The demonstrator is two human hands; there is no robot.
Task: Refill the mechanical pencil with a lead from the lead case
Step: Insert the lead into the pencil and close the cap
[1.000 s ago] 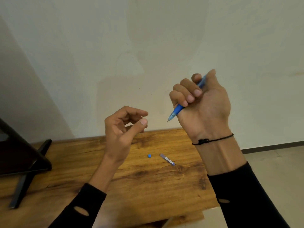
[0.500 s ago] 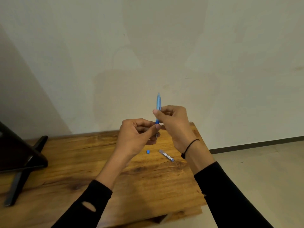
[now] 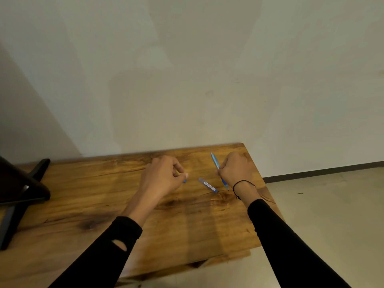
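My right hand point(image 3: 235, 170) is closed around the blue mechanical pencil point(image 3: 215, 162). The pencil is tilted, its upper end pointing toward the wall and its tip point(image 3: 227, 187) low over the wooden table point(image 3: 187, 225). The lead case point(image 3: 207, 185), a small clear tube with a blue end, lies on the table between my hands, touching neither. My left hand point(image 3: 164, 176) is curled, with thumb and forefinger pinched down on a tiny blue cap point(image 3: 184, 181) that rests on the table and is partly hidden by the fingers.
A black stand point(image 3: 22, 188) sits on the table at the far left. The table's right edge point(image 3: 261, 183) is close beside my right wrist, with bare floor point(image 3: 322, 215) beyond it. A plain wall point(image 3: 187, 80) rises behind the table.
Both hands dropped from in front of the wall to the table and moved apart. The right hand took the pencil to the right. The left hand went down onto the blue cap.
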